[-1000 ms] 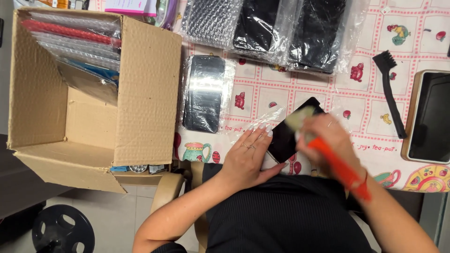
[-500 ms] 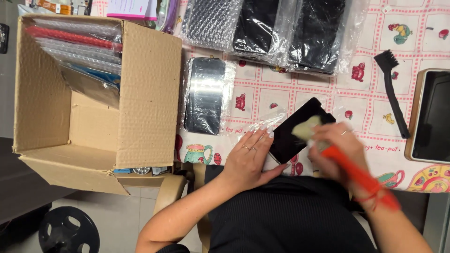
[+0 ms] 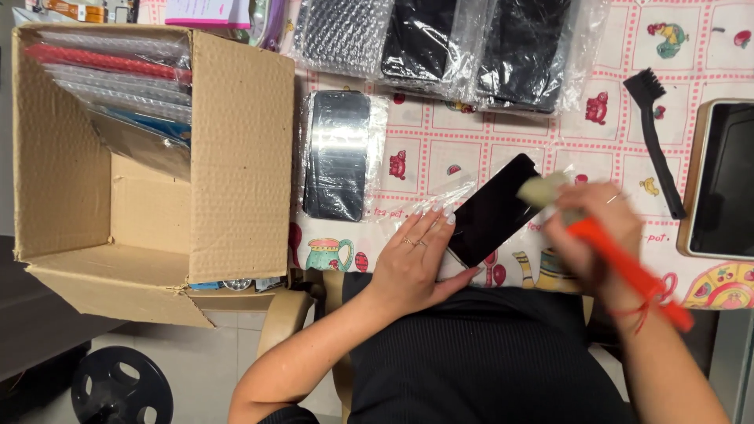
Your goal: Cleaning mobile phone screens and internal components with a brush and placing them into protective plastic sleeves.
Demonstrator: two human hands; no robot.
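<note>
A black phone [image 3: 493, 210] lies tilted on the patterned tablecloth [image 3: 440, 149] near the front edge, partly on clear plastic wrap. My left hand [image 3: 420, 263] rests flat on its lower left end, fingers spread, holding it down. An orange-handled brush [image 3: 620, 263] is gripped in my right hand [image 3: 593, 235], and its pale bristles [image 3: 542, 188] touch the phone's upper right end.
An open cardboard box [image 3: 236, 157] of bagged items stands at the left. Another wrapped phone [image 3: 338, 153] lies beside it. Bubble-wrapped black items [image 3: 440, 43] sit at the back. A black brush [image 3: 653, 133] and a framed dark screen [image 3: 722, 180] are at the right.
My right hand has carried the brush along the phone toward its upper right end. The left hand has stayed on the phone.
</note>
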